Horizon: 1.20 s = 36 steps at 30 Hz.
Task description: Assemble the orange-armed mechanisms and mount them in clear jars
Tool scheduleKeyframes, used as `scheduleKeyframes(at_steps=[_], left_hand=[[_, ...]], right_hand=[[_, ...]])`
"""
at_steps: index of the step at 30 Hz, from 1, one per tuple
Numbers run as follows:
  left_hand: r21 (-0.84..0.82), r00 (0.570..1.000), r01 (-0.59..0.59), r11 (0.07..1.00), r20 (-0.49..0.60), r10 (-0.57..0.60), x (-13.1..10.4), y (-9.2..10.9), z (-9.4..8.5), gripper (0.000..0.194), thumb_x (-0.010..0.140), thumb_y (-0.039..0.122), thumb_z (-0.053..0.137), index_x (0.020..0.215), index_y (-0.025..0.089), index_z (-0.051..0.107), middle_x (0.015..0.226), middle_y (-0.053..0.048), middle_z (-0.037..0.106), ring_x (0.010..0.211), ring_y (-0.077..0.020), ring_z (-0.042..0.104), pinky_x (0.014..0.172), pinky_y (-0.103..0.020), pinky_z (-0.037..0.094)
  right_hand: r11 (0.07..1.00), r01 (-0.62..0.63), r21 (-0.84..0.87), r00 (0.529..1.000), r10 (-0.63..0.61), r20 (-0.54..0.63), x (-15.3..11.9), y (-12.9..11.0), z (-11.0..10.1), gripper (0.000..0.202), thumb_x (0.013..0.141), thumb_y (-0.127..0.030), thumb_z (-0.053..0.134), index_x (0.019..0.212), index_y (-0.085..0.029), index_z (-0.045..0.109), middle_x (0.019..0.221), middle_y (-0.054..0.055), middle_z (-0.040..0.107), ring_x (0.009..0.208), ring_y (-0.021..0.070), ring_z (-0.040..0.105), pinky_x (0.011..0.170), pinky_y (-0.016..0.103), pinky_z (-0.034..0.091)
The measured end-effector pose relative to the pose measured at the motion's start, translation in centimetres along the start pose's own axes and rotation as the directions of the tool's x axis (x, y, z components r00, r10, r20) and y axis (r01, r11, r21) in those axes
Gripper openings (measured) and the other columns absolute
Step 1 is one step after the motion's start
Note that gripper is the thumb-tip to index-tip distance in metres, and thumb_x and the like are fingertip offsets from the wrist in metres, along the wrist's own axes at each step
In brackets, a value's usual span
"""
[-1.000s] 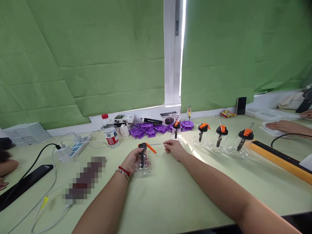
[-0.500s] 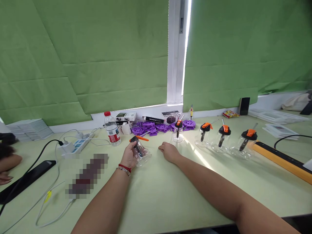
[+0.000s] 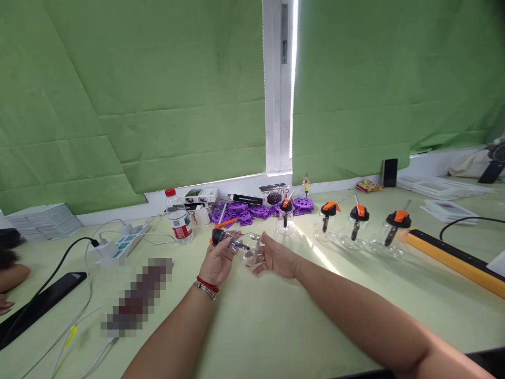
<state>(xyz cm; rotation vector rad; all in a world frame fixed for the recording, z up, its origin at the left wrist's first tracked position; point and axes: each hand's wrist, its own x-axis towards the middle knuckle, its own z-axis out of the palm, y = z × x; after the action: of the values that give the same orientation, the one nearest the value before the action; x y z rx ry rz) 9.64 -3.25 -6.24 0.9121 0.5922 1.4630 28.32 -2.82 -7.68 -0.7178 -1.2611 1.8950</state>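
Tilted onto its side above the table is a clear bottle point(image 3: 249, 256) with a black cap, an orange flap and a dark tube inside. My left hand point(image 3: 218, 260) wraps round its cap end. At the base, my right hand point(image 3: 275, 255) has its fingers curled against the clear wall. Several similar clear bottles with black and orange tops stand to the right: one near the purple parts point(image 3: 286, 206), then a second bottle point(image 3: 327, 210), a third bottle point(image 3: 358, 214) and a fourth bottle point(image 3: 396, 220). Whether the held bottle contains liquid, I cannot tell.
Behind lie purple plastic parts point(image 3: 239, 211) and small boxes point(image 3: 201, 196). A red-capped water bottle point(image 3: 179, 218) stands left, near a white power strip point(image 3: 128, 239) with cables. An orange-and-black bar point(image 3: 453, 261) lies right. Another person's arm point(image 3: 16, 276) rests at far left.
My right hand has come left off the table and taken hold of the bottle's base. The bottle has turned from its slanted pose to nearly lying, with its base toward the right.
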Motion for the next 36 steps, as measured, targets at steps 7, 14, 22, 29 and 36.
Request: scheduleKeyframes(at_steps=[7,14,22,29,36], left_hand=[[0.409,0.989,-0.034,0.912,-0.114,0.089,-0.4,0.5,0.2,0.027,0.077,0.043,0.061,0.077,0.016,0.058,0.071,-0.002,0.062,0.06,-0.0127,0.058,0.049,-0.022,0.045],[0.634,0.953,0.079,0.769,-0.274,0.128,0.3,0.8,0.2,0.035,0.079,0.046,0.055,0.06,0.02,0.043,0.045,0.007,0.038,0.035,-0.006,0.034,0.033,-0.018,0.023],[0.535,0.946,0.142,0.833,-0.321,0.044,0.2,1.0,0.5,0.037,0.079,0.052,0.051,0.061,0.02,0.045,0.042,0.005,0.042,0.033,-0.0072,0.035,0.031,-0.019,0.022],[0.624,0.944,-0.125,0.771,-0.163,0.286,-0.5,0.9,0.8,0.032,0.083,0.044,0.052,0.063,0.019,0.048,0.049,0.005,0.043,0.039,-0.0066,0.038,0.036,-0.019,0.029],[0.557,0.934,-0.122,0.821,-0.215,0.285,-0.3,1.3,0.5,0.034,0.084,0.047,0.048,0.062,0.02,0.046,0.046,0.006,0.04,0.036,-0.0067,0.035,0.033,-0.019,0.024]], right_hand=[[0.995,-0.094,-0.032,0.987,0.089,-0.136,-0.6,-1.1,0.7,0.041,0.078,-0.057,0.054,0.097,-0.023,0.042,0.067,-0.002,0.058,0.05,0.0137,0.06,0.04,0.02,0.04],[0.836,0.071,-0.544,0.966,-0.193,-0.17,-0.9,-1.0,0.7,0.058,0.072,-0.059,0.061,0.113,-0.022,0.044,0.084,0.002,0.058,0.055,0.0131,0.059,0.045,0.023,0.042],[0.226,0.526,-0.82,0.765,-0.547,0.34,-2.2,-3.3,-0.1,0.072,0.071,-0.041,0.07,0.135,-0.026,0.039,0.139,0.013,0.037,0.132,0.0296,0.03,0.107,0.049,0.027],[0.864,0.109,-0.492,0.993,-0.116,0.017,-2.0,-3.1,0.3,0.075,0.078,-0.072,0.038,0.131,-0.019,0.038,0.11,0.014,0.057,0.084,0.0242,0.065,0.071,0.043,0.054],[0.602,0.449,-0.66,0.855,-0.503,0.124,-2.5,-3.0,0.7,0.066,0.074,-0.055,0.063,0.13,-0.027,0.041,0.132,0.012,0.045,0.126,0.0275,0.042,0.1,0.047,0.039]])
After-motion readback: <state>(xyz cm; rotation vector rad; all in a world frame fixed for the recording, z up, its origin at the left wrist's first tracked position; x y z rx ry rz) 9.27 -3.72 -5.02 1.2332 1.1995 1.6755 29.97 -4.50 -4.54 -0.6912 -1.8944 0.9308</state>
